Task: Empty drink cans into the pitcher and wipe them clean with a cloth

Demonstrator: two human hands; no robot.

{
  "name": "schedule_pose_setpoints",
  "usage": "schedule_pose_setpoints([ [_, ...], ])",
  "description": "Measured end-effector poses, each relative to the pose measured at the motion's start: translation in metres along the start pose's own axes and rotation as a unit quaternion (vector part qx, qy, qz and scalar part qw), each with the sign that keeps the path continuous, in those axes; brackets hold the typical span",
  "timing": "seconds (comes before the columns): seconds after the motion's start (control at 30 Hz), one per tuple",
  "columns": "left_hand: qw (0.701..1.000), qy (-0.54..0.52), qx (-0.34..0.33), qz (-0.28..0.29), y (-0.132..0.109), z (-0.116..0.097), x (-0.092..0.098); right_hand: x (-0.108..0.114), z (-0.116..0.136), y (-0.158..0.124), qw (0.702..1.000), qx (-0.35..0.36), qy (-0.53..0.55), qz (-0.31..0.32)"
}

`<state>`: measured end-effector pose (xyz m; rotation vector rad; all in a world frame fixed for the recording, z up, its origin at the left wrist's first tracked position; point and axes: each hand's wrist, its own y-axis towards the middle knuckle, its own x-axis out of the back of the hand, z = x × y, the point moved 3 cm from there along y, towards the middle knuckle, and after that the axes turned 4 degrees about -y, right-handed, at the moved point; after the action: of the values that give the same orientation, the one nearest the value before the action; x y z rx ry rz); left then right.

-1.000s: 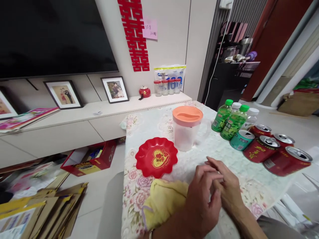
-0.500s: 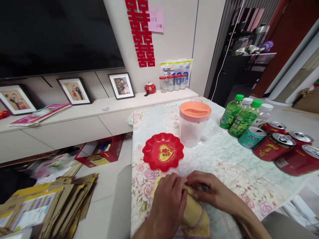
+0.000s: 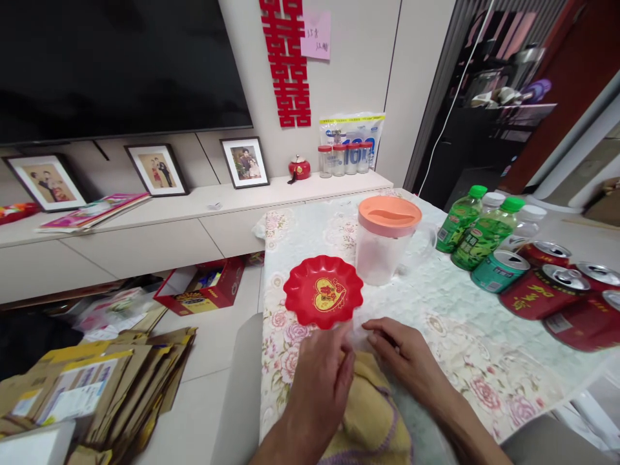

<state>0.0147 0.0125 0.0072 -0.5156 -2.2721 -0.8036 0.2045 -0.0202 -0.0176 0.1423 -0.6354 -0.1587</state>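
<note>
A yellow cloth with purple stitched edging (image 3: 375,413) lies bunched at the near side of the table. Over its left part is my left hand (image 3: 322,374), fingers bent and close together near the red plate's near rim; its fingertips are partly hidden, so a hold cannot be made out. My right hand (image 3: 404,355) rests just right of the cloth's top, fingers curved and slightly apart, with nothing seen in it. The scalloped red plate (image 3: 310,294) sits beyond my left hand. Behind my right hand stands a clear pitcher (image 3: 378,258) with an orange lid.
Green-capped bottles (image 3: 479,239), a teal can (image 3: 498,271) and several red cans (image 3: 545,290) stand at the right of the flowered tablecloth (image 3: 465,349). Cardboard packages (image 3: 111,381) and a red box (image 3: 227,287) are on the floor at left.
My hands have moved apart slightly, and the right one has come off the cloth. More of the cloth's top shows. The view has shifted a little to the left.
</note>
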Motion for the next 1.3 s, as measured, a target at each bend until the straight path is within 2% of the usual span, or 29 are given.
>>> schedule_pose_setpoints([
  [0.1, 0.997, 0.014, 0.041, -0.065, 0.003, 0.005, 0.016, 0.003, 0.003, 0.000, 0.998, 0.005, -0.035, -0.059],
  [0.23, 0.993, 0.036, 0.091, -0.069, 0.007, 0.010, 0.032, 0.003, 0.027, -0.004, 0.977, 0.050, -0.132, -0.160],
  [0.33, 0.990, 0.063, 0.078, -0.096, 0.006, 0.006, 0.041, -0.002, 0.052, -0.013, 0.954, 0.076, -0.203, -0.207],
  [0.43, 0.981, 0.120, 0.040, -0.148, 0.004, 0.000, 0.047, -0.005, 0.069, -0.021, 0.907, 0.143, -0.275, -0.286],
  [0.5, 0.971, 0.163, 0.008, -0.177, 0.003, -0.002, 0.047, -0.006, 0.071, -0.021, 0.875, 0.175, -0.321, -0.319],
  [0.6, 0.962, 0.198, -0.005, -0.186, 0.004, 0.000, 0.044, -0.006, 0.063, -0.013, 0.849, 0.175, -0.378, -0.323],
  [0.73, 0.965, 0.196, 0.020, -0.172, 0.007, 0.005, 0.039, -0.005, 0.057, -0.006, 0.833, 0.168, -0.402, -0.340],
  [1.0, 0.968, 0.183, 0.032, -0.167, 0.008, 0.008, 0.035, -0.004, 0.060, -0.006, 0.836, 0.180, -0.390, -0.341],
  [1.3, 0.970, 0.174, 0.008, -0.168, 0.007, 0.008, 0.033, -0.004, 0.059, -0.007, 0.838, 0.185, -0.387, -0.338],
])
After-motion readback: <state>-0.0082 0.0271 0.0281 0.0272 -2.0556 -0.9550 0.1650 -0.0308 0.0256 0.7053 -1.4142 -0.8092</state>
